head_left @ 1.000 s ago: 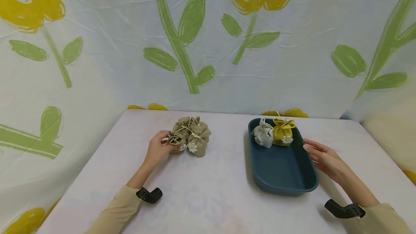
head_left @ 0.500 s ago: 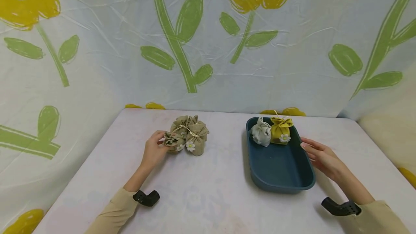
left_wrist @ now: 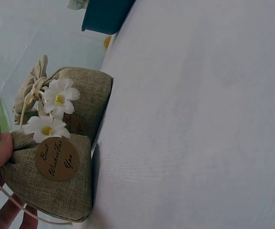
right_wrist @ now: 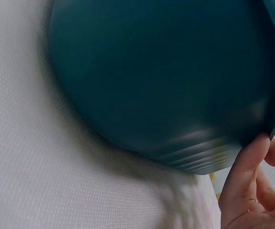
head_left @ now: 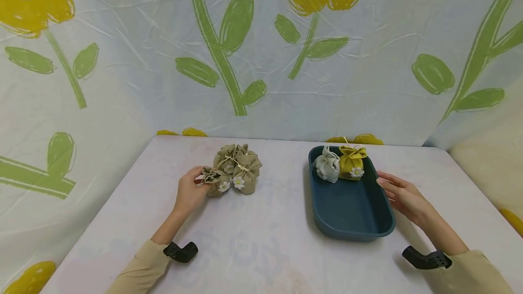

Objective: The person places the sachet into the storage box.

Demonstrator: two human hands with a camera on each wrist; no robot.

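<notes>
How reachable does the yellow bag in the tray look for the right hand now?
Probably yes. The right hand is at the tray, near the yellow bag; only the wall stands between them, and nothing covers the bag from above.

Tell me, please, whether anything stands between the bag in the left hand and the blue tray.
Yes: other brown bags stand close beside the held bag, on the side toward the blue tray. Beyond them, nothing else visible stands before the tray.
</notes>
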